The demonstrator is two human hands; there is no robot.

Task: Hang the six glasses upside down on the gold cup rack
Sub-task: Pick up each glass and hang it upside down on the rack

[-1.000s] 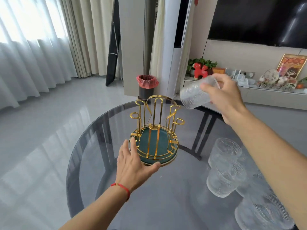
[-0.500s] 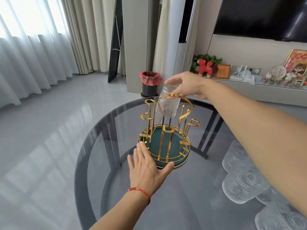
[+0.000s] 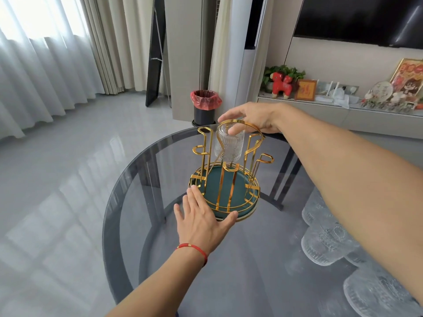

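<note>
The gold cup rack point(image 3: 225, 172) stands on its green round tray point(image 3: 229, 193) in the middle of the glass table. One clear ribbed glass point(image 3: 229, 145) sits upside down on a far prong, under the rack's arched handle. My right hand point(image 3: 254, 116) hovers over its upturned base with fingers spread, and only the thumb tip touches the glass. My left hand point(image 3: 201, 218) lies flat on the table with fingers apart, pressed against the tray's near-left rim. Several more textured glasses point(image 3: 325, 243) stand at the table's right, partly hidden by my right forearm.
The round dark glass table point(image 3: 109, 213) ends close on the left, with grey floor beyond. Past the far edge stands a black bin with a red liner point(image 3: 204, 106). A low shelf with ornaments point(image 3: 332, 94) runs along the right wall.
My right hand carried the glass from the upper right over the rack, turned it upside down and lowered it onto a far prong. Its fingers have loosened. My left hand stayed at the tray.
</note>
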